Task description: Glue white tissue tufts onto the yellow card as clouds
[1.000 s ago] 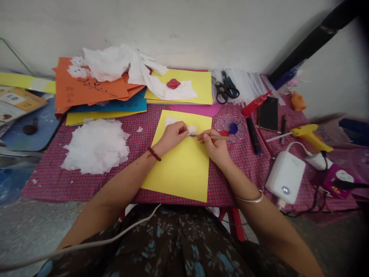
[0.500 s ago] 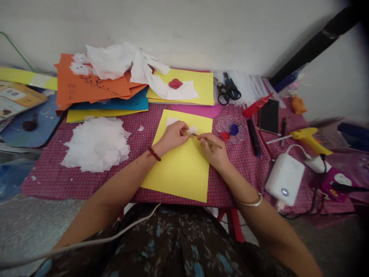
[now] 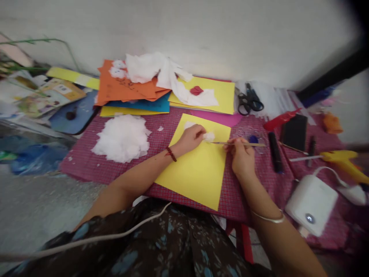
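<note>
Red checked cloth (image 3: 86, 169) by the wall; yellow sheet (image 3: 198, 177) is lying centred.
Left hand (image 3: 190, 137) is pinching a tissue tuft (image 3: 208, 135), pinning it to the sheet; right hand (image 3: 242, 154) is gripping a thin brush (image 3: 245, 144), tip just beside the tuft.

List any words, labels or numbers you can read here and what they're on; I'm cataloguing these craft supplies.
None legible.
Booklets at far left: printed covers, too blurred to read.
Orange paper: dark marks, too blurred to read.
Brush in the right hand, tissue piece in the left hand: no lettering seen.
</note>
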Available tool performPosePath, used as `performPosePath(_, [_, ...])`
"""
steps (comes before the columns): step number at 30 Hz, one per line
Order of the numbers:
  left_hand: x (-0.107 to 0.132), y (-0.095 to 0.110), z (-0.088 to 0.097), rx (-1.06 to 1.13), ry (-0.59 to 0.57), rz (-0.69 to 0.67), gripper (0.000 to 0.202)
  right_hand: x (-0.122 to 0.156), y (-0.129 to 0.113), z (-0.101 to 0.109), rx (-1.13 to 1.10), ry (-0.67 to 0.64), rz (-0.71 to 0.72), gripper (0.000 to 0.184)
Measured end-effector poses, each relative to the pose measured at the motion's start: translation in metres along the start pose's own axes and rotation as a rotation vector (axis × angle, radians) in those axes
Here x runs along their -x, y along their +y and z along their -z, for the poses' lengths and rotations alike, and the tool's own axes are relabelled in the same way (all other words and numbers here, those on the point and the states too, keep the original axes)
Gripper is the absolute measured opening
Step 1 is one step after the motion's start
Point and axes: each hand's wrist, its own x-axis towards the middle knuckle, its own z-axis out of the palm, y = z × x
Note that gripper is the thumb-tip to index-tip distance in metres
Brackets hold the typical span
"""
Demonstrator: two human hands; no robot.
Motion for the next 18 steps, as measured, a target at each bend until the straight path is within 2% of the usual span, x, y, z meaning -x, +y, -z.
performPosePath(2, [0.003,0.012,0.007,0.008,-0.004,-0.094,0.017,-0.001,0.001,0.001,-0.027,0.010,-0.021,0.024])
performPosePath(4, [0.006,0.024,0.021,-0.060,-0.098,-0.184,0.019,-0.003,0.002,0.002,-0.049,-0.008,-0.042,0.022])
performPosePath(6, [0.009,0.031,0.045,-0.207,-0.245,-0.221,0.018,-0.004,0.002,0.002,-0.064,-0.020,-0.056,0.021])
performPosePath(8, [0.015,0.031,0.077,-0.394,-0.363,-0.182,0.019,-0.004,0.002,0.002,-0.070,-0.014,-0.066,0.021])
performPosePath(12, [0.029,0.008,0.150,-0.779,-0.486,0.008,0.032,-0.003,0.002,0.001,-0.030,-0.019,-0.044,0.024])
performPosePath(14, [0.035,-0.007,0.177,-0.941,-0.524,0.102,0.035,-0.002,0.001,0.000,-0.014,-0.026,-0.029,0.025])
performPosePath(16, [0.038,-0.020,0.193,-0.981,-0.537,0.161,0.036,-0.002,0.000,-0.002,-0.010,-0.023,-0.032,0.025])
performPosePath(18, [0.038,-0.029,0.199,-0.943,-0.523,0.183,0.033,-0.002,-0.001,-0.002,-0.010,-0.017,-0.039,0.025])
